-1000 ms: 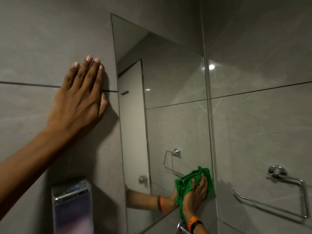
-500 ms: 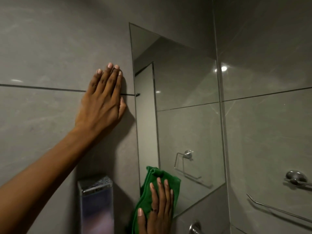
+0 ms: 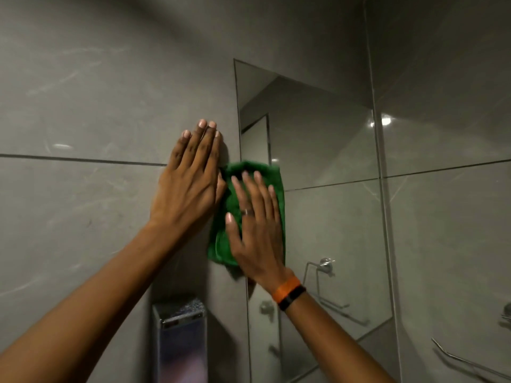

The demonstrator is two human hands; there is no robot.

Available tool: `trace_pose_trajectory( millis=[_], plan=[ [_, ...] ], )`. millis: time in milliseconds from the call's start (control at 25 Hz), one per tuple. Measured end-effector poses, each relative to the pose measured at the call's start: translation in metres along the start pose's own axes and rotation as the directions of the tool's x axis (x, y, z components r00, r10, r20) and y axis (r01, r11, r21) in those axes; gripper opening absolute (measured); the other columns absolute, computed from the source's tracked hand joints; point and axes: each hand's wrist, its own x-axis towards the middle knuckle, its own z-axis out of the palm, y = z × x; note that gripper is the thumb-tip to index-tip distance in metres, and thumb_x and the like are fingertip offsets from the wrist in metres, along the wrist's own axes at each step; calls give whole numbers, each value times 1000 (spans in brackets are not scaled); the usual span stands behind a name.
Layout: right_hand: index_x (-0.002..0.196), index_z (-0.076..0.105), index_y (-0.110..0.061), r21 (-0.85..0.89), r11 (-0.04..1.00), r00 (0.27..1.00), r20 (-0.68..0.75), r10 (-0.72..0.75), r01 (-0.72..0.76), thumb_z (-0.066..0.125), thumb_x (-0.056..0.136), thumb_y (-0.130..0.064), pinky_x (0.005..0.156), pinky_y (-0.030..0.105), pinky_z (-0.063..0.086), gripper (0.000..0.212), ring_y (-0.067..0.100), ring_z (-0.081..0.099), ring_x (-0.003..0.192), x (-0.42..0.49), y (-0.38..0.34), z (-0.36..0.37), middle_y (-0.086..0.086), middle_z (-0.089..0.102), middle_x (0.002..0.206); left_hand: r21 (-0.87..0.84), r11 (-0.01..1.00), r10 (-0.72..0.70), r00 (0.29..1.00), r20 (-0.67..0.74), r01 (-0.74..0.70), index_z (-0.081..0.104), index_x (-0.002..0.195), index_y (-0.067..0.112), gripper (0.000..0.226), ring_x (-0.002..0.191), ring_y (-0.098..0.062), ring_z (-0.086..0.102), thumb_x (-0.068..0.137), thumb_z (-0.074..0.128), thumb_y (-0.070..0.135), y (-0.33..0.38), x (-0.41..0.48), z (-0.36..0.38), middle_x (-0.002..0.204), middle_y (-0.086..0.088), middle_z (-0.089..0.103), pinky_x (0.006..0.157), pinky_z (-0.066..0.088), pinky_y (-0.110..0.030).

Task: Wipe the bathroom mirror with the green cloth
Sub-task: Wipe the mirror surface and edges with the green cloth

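A frameless mirror point(image 3: 318, 161) hangs on the grey tiled wall, seen at a steep angle. My right hand point(image 3: 255, 225) presses the folded green cloth point(image 3: 221, 244) flat against the mirror's left edge, at mid height, fingers spread over it. The cloth overlaps the edge onto the tile. My left hand point(image 3: 190, 181) lies flat on the wall tile just left of the mirror, fingers together and pointing up, touching the cloth's left side. An orange and a black band sit on my right wrist.
A metal soap dispenser point(image 3: 179, 341) is fixed to the wall below my hands. A chrome towel ring point(image 3: 470, 363) hangs on the right side wall at the lower right, and its reflection shows in the mirror. A ceiling light glares on the right wall.
My right hand has swept the cloth from the mirror's lower right to its lower left, then up along the left edge beside my left hand. The camera has shifted left.
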Motion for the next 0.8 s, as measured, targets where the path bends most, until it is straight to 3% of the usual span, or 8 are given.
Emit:
trace_pose_trajectory(
  millis=[280,560,800],
  plan=[
    [154,32,-17,-47,997,996,-65,-60,57,45,97,-32,128,45,6,59,26,17,155,125,25,-5,8,28,164,24,1000,4,1000,15,-5,5,162,0,70,160,-30,-3,103,5,38,0,1,-1,171,-20,2,131,3,-45],
    [154,32,-23,-73,997,998,-60,33,-37,42,100,-36,128,44,8,56,23,16,155,213,44,-15,3,27,165,43,999,15,1000,23,-16,7,161,-1,70,160,-30,-1,102,13,36,-2,1,-4,171,-21,4,131,-1,-43],
    [153,34,-26,-51,995,995,-65,82,-85,40,102,-36,128,43,7,53,23,16,155,236,74,-21,2,28,164,45,999,18,999,27,-19,6,161,0,72,160,-29,-2,101,10,39,-3,1,-3,171,-20,4,131,-1,-43]
  ],
)
